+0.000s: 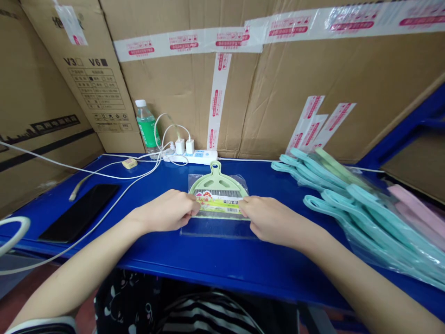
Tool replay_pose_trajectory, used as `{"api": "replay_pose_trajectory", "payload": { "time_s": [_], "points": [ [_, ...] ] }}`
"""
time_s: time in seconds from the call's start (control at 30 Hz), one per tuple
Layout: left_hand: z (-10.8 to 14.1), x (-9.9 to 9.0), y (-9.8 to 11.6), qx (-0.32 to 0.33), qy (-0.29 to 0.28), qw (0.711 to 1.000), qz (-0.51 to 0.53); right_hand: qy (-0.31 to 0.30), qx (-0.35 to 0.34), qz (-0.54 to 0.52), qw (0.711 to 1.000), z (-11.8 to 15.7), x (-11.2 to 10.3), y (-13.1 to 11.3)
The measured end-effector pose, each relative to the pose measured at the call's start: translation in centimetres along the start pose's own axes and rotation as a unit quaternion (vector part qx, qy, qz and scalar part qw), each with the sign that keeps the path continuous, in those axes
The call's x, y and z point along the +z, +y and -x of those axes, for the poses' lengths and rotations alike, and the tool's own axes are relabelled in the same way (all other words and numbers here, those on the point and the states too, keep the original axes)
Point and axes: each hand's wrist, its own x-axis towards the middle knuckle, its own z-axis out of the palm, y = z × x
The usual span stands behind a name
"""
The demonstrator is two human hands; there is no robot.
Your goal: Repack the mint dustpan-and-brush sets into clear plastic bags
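A green dustpan and brush set lies flat on the blue table, its handle pointing away from me. Around it is a clear plastic bag, whose lower part spreads towards me. A printed label crosses the brush bristles. My left hand is closed at the left edge of the set, with its fingers curled at the label's end. At the right edge my right hand is closed the same way, fingers at the label's other end. What exactly the fingertips pinch, bag or label, is hidden.
Bagged turquoise dustpan sets are piled on the right, with a pink one among them. A black phone lies at left near white cables. Behind stand a power strip, a bottle and cardboard walls.
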Motion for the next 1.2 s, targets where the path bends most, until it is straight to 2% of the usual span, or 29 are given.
{"api": "replay_pose_trajectory", "payload": {
  "time_s": [0.33, 0.9, 1.07, 1.2],
  "points": [
    [-0.22, 0.75, -0.02, -0.019, 0.013, 1.0, 0.005, -0.026, 0.023, -0.004, 0.999, 0.29, -0.41, -0.14],
    [-0.24, 0.47, -0.42, -0.015, -0.006, 1.0, -0.006, -0.039, 0.022, -0.025, 0.999, 0.6, -0.71, 0.47],
    [-0.1, 0.69, -0.28, 0.027, 0.013, 0.999, 0.009, -0.034, 0.017, -0.022, 0.999, 0.69, -0.7, 0.25],
    [-0.14, 0.91, -0.14, 0.043, -0.004, 0.999, -0.018, -0.034, 0.019, -0.016, 0.999, 0.81, -0.69, 0.14]
  ]
}}
